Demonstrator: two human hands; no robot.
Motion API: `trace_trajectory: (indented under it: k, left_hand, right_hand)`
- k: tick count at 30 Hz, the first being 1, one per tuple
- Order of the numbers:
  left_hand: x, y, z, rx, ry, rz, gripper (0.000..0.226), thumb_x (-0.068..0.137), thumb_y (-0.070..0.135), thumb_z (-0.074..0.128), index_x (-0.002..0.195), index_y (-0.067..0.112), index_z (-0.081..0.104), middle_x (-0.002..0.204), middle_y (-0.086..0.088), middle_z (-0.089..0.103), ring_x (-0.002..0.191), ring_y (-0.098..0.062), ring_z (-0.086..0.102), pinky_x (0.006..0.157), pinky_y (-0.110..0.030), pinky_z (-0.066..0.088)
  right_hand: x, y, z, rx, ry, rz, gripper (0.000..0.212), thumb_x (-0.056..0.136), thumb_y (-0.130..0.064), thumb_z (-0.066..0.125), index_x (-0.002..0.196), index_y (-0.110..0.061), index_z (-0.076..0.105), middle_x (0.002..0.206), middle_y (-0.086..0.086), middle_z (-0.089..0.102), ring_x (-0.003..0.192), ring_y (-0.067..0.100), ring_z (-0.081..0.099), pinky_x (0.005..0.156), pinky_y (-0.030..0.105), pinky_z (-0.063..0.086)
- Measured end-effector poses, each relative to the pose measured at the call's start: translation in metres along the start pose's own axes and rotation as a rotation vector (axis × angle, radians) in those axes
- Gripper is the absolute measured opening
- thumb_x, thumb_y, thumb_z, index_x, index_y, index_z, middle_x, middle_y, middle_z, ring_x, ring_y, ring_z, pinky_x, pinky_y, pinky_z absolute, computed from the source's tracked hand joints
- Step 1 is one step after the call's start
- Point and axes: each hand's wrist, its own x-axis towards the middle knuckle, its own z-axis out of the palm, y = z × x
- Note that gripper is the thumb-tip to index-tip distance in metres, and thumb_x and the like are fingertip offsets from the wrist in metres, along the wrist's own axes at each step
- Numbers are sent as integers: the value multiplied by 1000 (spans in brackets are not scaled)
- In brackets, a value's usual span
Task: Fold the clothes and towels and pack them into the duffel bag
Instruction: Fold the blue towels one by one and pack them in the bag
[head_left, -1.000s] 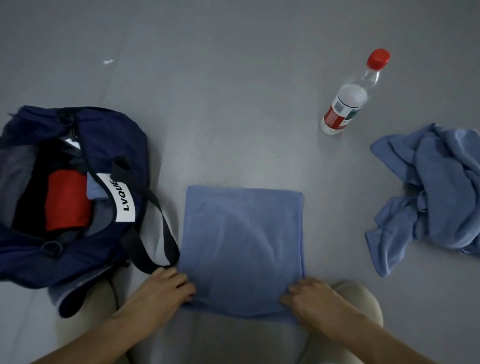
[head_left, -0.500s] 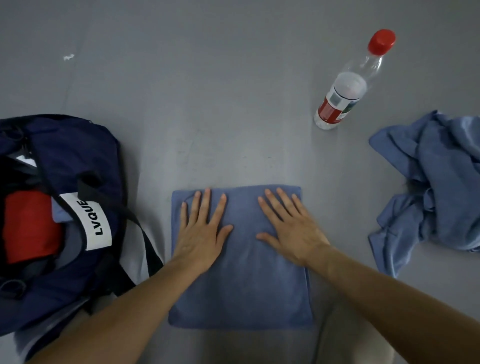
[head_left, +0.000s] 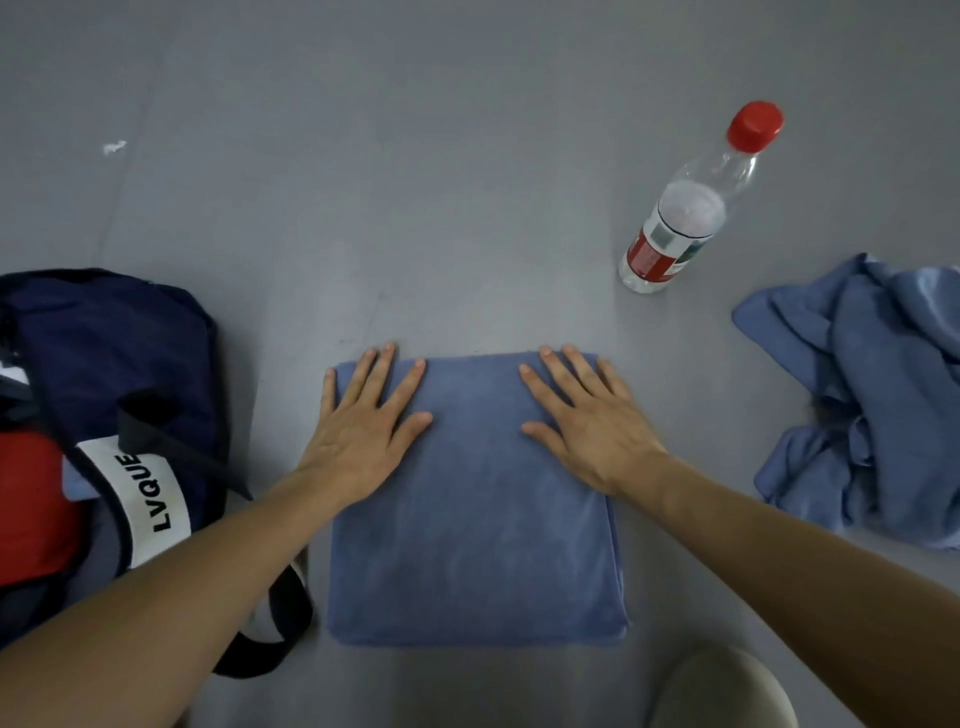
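The towel (head_left: 478, 545) lies folded square on the floor (head_left: 467, 156), dead centre. The left hand (head_left: 363, 441) and right hand (head_left: 592, 436) press flat on its far half, fingers straight and spread, gripping nothing.

The likely trouble is the fold coming undone. Along the 3 o'clock edge the layers show slightly stepped, so a lift by one side or by the top layer alone would probably let the stack slide open. Scooping under the whole pile with both hands looks safer.

The bag (head_left: 119, 353) sits at 9 o'clock, just beside the towel, with its mouth open. Its strap (head_left: 280, 623) loops out towards the towel's near-left corner and could snag a dragged edge. A red bundle (head_left: 31, 499) already lies inside. The frame's edge cuts the bag off, so how much room is left I cannot tell.

At 3 o'clock, well apart, a heap (head_left: 872, 405) of blue cloth waits unfolded. A bottle (head_left: 685, 218) stands at 1 o'clock, clear of the path to the bag. A knee (head_left: 722, 691) shows at 5 o'clock.
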Motion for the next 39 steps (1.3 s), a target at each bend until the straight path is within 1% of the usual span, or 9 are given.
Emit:
trace_trajectory:
  k: [5,8,11,17,22,27,31,36,39]
  left_hand:
    - [-2,-7,-3,39,-53,30,70,94,75,-2,153,43,-24,159,6,-37,149,-15,-29,121,-48,-15]
    - [7,-7,-16,-38,152,37,50,107,44,31,156,30,32,161,-6,29,145,-31,32,120,-49,24]
    - [15,-17,-24,-80,345,-18,31,96,16,61,127,19,64,115,-9,64,98,-37,61,89,-47,48]
    - [37,-33,-38,-231,231,-188,10,90,26,70,100,24,70,95,-2,67,93,-29,59,83,-40,47]
    - [34,-36,-61,-264,388,-127,9,95,29,64,93,20,63,88,-1,60,87,-26,54,74,-34,40]
    - [-25,-27,-82,-224,476,34,11,99,34,55,92,26,51,81,13,50,82,-12,41,68,-32,37]
    - [-92,-31,-59,-84,452,228,31,100,39,45,93,14,63,84,-4,64,78,-29,56,67,-43,47]
    - [-152,-36,-18,118,308,404,53,109,43,25,84,22,68,83,3,63,76,-26,61,65,-40,49]
    - [-163,-34,-8,148,159,409,39,100,54,42,82,30,67,84,11,60,81,-19,60,78,-33,41]
  right_hand:
    - [2,3,-2,-4,-62,1,71,93,-65,-5,156,-33,-15,166,-4,-16,153,22,-15,122,51,-5]
    - [6,8,-12,120,41,68,57,105,-47,19,159,-28,17,166,2,15,152,23,12,121,43,14]
    - [11,17,-21,208,183,86,44,102,-19,47,146,-20,47,142,8,49,126,33,45,102,44,39]
    - [31,23,-33,304,180,208,28,94,-9,51,119,-17,59,111,8,60,101,29,50,87,40,45]
    - [28,32,-45,349,300,230,19,97,-12,53,110,-9,67,105,11,62,100,32,53,84,39,44]
    - [-27,22,-62,411,448,51,10,92,-6,57,94,-12,65,93,2,63,90,24,54,78,28,37]
    - [-95,0,-45,285,460,-137,23,88,-17,51,94,-8,71,95,8,69,89,31,65,83,40,50]
    - [-149,-24,7,133,281,-377,39,99,-27,38,95,-16,75,108,3,71,116,26,64,103,36,45]
    - [-155,-35,25,72,210,-399,18,86,-31,62,88,-19,76,108,3,71,111,27,67,97,38,50]
